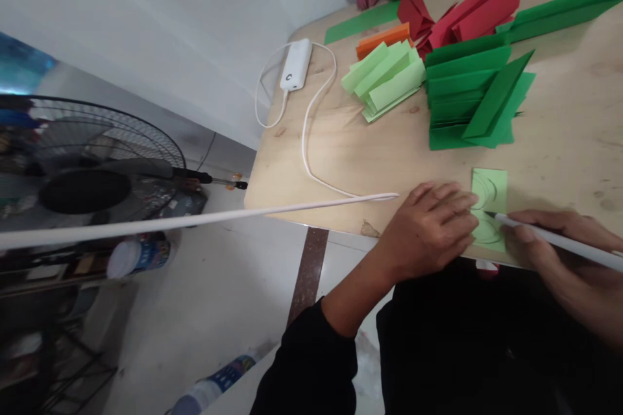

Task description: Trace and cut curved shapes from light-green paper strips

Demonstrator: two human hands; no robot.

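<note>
left hand: (431,227) palm down, fingers loosely bent and bunched together, not really gripping, fingertips sitting on the strip's left edge
right hand: (567,266) closed around a white pen (559,241), pretty normal writing grip
pen tip: dark, right by the middle of the strip, can't tell if it's actually touching
light green strip: (497,204) flat near the counter's (574,162) front edge, between both hands, curved lines drawn on it
just beyond: pleated dark green paper (467,97)
</note>
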